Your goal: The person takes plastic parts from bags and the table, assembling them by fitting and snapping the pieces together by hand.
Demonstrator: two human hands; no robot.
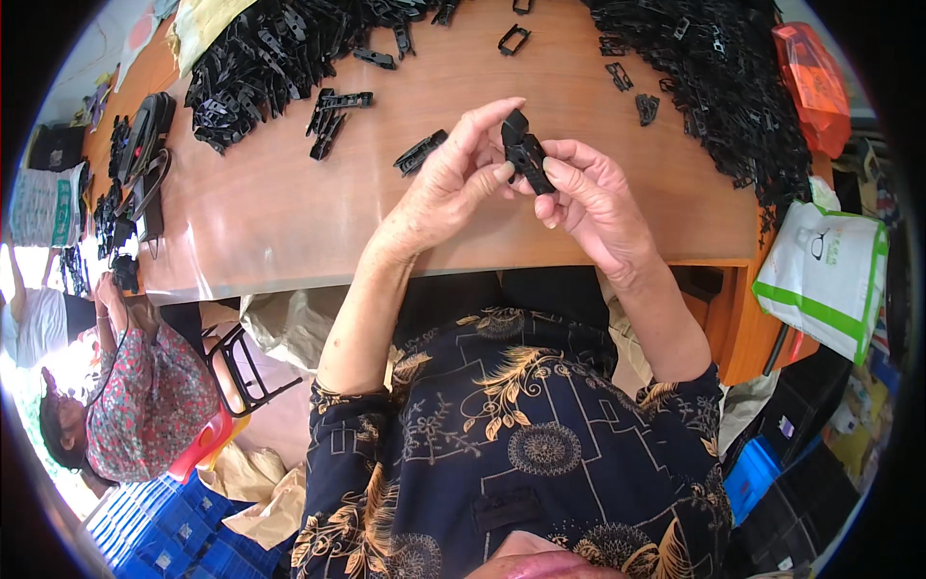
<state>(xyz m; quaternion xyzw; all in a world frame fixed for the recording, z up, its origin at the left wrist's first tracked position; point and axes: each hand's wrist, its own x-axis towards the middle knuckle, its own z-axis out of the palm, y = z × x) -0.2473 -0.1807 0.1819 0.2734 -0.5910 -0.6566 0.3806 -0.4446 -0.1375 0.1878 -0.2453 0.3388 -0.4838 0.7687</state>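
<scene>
Black plastic clip part [529, 162]: being held up between left hand [446, 188] and right hand [598, 198], above the tabletop [289, 222], tilting with the upper end toward the left.
Left fingers: nearly closing on the part, pressing with the thumb tip at the left side, stretching the index finger up beside the top end.
Right fingers: pinching the lower end between thumb and fingertips, leaving hardly any gap.
Loose black clips [421, 152]: lying just beside the left hand.
Front table edge [280, 288]: running beneath both forearms, bordering the lap.
Open room: spreading over bare wood grain to the left, ahead and to the right of the hands.
Small clip cluster [333, 111]: lying farther left, near the left heap [260, 72].
Rectangular black frames [514, 40]: lying straight ahead, well apart from the hands.
Right heap [723, 96]: crowding the right table edge.
Orange bag [812, 92]: sitting just beside that heap.
White bag with green trim [815, 270]: flanking the right front corner.
Co-worker [154, 405]: sitting at the left end, reaching toward black parts there.
Blue crates [169, 531]: standing at lower left, beside the co-worker.
</scene>
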